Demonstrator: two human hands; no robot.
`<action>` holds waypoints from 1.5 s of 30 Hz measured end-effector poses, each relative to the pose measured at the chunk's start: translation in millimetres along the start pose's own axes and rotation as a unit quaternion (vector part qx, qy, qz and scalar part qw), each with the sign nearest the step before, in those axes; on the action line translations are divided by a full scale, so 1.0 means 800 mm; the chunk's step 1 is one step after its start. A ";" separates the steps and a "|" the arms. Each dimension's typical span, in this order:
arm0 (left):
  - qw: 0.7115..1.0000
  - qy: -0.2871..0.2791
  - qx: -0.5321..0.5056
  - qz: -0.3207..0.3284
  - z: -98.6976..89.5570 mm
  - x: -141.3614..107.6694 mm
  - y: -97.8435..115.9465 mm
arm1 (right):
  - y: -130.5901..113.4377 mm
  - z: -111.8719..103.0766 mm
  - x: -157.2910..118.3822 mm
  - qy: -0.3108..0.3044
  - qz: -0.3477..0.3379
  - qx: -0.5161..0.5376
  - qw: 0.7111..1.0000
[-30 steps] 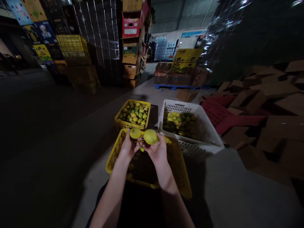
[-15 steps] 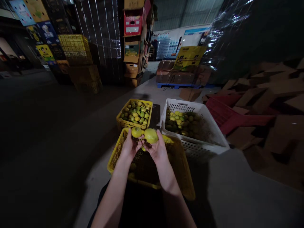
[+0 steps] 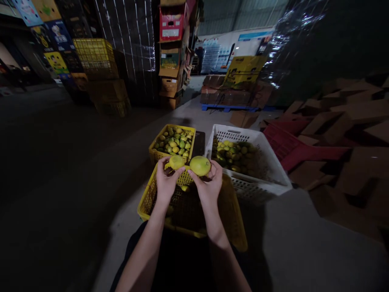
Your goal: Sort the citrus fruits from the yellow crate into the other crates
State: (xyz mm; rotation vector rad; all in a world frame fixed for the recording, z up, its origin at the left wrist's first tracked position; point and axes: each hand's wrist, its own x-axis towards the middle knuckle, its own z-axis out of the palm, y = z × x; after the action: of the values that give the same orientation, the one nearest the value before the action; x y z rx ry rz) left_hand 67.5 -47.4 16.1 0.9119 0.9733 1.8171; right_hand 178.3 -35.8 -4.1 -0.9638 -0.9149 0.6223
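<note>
My left hand [image 3: 166,180] holds a yellow fruit [image 3: 176,162] between thumb and fingers. A larger yellow-green fruit [image 3: 199,166] is gripped by my right hand [image 3: 209,182], its thumb at the near side. Both fruits are side by side above the far rim of a yellow crate [image 3: 240,227]. Inside that crate, a few yellow fruits show, one of them [image 3: 185,188] just below my hands; the rest is dark. Beyond it stands a smaller yellow crate [image 3: 153,155] full of yellow and green fruits. The white crate [image 3: 275,172] at the right holds more fruits.
A dark flat surface [image 3: 199,144] lies between the two far crates. Red crates [image 3: 304,150] and a heap of cardboard [image 3: 349,109] are at the right. Behind stand stacked boxes [image 3: 170,61], a blue pallet [image 3: 227,108] with cartons, and stacked yellow crates [image 3: 95,56] at the left.
Both hands have risen slightly and turned, and the right one has shifted to the right. The two fruits are now higher and held nearer the fingertips.
</note>
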 end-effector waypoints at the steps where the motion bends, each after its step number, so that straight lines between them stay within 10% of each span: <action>1: 1.000 0.001 -0.004 -0.003 0.000 0.000 0.001 | 0.000 0.001 -0.001 -0.002 0.002 0.003 1.000; 13: 0.998 0.014 -0.041 -0.038 0.001 -0.002 0.004 | 0.007 0.002 -0.002 -0.007 0.008 0.000 1.000; 26: 0.987 -0.111 -0.035 -0.114 -0.010 0.005 0.002 | -0.007 0.001 -0.001 -0.007 0.015 0.048 0.999; 37: 0.994 -0.089 -0.007 -0.055 -0.006 -0.001 0.012 | -0.015 0.000 -0.002 -0.021 -0.014 0.038 0.999; 45: 0.972 -0.045 -0.187 -0.135 -0.013 0.010 -0.004 | -0.001 -0.012 0.005 -0.064 0.159 0.205 0.964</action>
State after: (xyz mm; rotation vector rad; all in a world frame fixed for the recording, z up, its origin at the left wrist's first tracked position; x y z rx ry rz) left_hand 56.4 -41.9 10.5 0.5912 0.6326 1.6361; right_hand 188.8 -36.6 -4.6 -0.7029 -0.7067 1.1114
